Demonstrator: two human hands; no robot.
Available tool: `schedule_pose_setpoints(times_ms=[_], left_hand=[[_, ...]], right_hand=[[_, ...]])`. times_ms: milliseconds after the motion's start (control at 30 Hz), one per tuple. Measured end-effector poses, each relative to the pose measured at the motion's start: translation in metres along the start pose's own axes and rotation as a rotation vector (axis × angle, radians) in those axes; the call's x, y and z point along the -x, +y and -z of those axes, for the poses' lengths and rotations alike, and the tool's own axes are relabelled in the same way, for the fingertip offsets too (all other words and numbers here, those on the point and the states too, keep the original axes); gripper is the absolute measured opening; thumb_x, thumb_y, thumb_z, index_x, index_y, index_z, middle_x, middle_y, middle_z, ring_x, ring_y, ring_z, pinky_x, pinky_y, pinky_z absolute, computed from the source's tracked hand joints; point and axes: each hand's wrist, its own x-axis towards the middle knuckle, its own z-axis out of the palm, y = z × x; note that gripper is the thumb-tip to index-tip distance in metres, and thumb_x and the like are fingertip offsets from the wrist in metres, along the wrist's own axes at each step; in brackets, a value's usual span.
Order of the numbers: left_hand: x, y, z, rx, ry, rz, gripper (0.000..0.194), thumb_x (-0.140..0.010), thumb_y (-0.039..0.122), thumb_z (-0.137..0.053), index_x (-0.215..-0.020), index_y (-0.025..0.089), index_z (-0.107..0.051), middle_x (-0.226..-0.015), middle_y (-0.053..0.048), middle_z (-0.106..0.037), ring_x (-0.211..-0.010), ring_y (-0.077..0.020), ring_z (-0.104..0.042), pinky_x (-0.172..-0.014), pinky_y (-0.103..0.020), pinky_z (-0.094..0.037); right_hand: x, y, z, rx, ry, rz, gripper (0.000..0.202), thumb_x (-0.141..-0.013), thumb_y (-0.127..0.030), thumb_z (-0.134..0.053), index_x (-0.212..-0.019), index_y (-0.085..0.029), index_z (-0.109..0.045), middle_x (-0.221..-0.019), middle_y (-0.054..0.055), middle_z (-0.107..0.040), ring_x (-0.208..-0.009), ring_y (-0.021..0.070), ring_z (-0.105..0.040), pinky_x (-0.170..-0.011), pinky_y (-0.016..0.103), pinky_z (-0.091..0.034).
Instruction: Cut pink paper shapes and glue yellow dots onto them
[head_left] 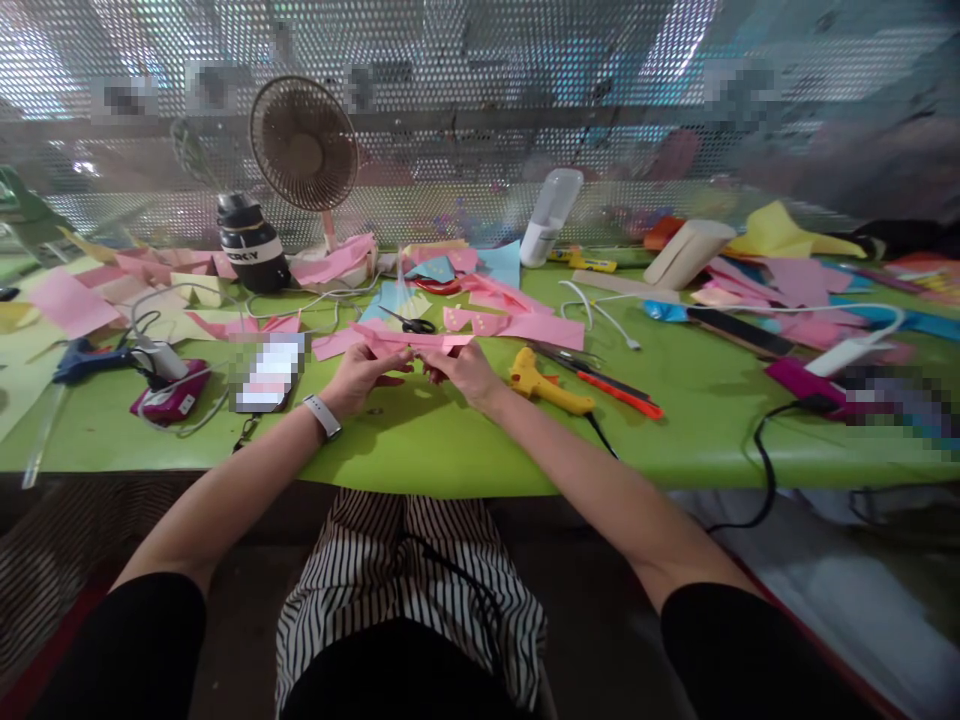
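A narrow pink paper strip (394,341) stretches between my two hands above the green table. My left hand (358,378), with a watch band on its wrist, pinches the strip's lower edge. My right hand (466,374) grips it near the other end, the fingertips of both hands almost meeting. Just beyond lie black-handled scissors (411,322) and a larger pink paper piece with yellow marks (517,326). To the right of my right hand rests a yellow glue gun (550,383), with an orange-handled cutter (619,393) beside it.
A phone (270,372) and a purple power strip (176,392) lie on the left, a blue glue gun (94,360) past them. Behind stand a black bottle (251,250), a fan (304,145) and a clear bottle (551,215). Paper scraps and cables spread over the green table (442,455).
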Motion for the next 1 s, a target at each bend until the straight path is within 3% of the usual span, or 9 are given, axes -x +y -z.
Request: schedule_pose_setpoints(times_ms=[300, 767, 867, 1000], left_hand=[[-0.001, 0.000, 0.002, -0.014, 0.029, 0.053, 0.040, -0.058, 0.041, -0.093, -0.080, 0.014, -0.074, -0.075, -0.004, -0.073, -0.069, -0.0129, -0.069, -0.056, -0.021, -0.051], [-0.005, -0.003, 0.005, 0.019, 0.005, -0.006, 0.032, -0.065, 0.038, -0.090, -0.078, 0.014, -0.075, -0.071, -0.004, -0.073, -0.066, -0.0113, -0.068, -0.062, -0.023, -0.055], [-0.006, -0.004, 0.006, -0.006, 0.009, -0.044, 0.031, -0.068, 0.040, -0.088, -0.079, 0.014, -0.074, -0.072, -0.004, -0.073, -0.067, -0.0121, -0.069, -0.064, -0.024, -0.055], [-0.007, -0.005, 0.006, -0.051, 0.062, -0.117, 0.036, -0.068, 0.046, -0.087, -0.078, 0.014, -0.075, -0.073, -0.005, -0.074, -0.068, -0.0130, -0.069, -0.066, -0.025, -0.056]], right_hand=[[0.003, 0.000, 0.000, 0.003, -0.033, -0.001, 0.030, -0.070, -0.041, -0.086, -0.075, -0.016, -0.068, -0.060, -0.001, -0.065, -0.050, 0.0095, -0.057, -0.049, 0.022, -0.049], [-0.003, 0.009, 0.003, -0.003, -0.081, 0.040, 0.031, -0.073, -0.042, -0.083, -0.082, -0.016, -0.071, -0.064, 0.000, -0.067, -0.057, 0.0114, -0.061, -0.058, 0.025, -0.052], [-0.003, 0.011, 0.002, -0.008, -0.055, 0.040, 0.033, -0.072, -0.045, -0.084, -0.081, -0.017, -0.070, -0.070, 0.001, -0.069, -0.059, 0.0114, -0.062, -0.058, 0.025, -0.053], [-0.008, 0.016, 0.002, -0.056, 0.086, 0.036, 0.034, -0.076, -0.051, -0.078, -0.081, -0.019, -0.068, -0.073, 0.003, -0.072, -0.059, 0.0130, -0.066, -0.056, 0.025, -0.056]])
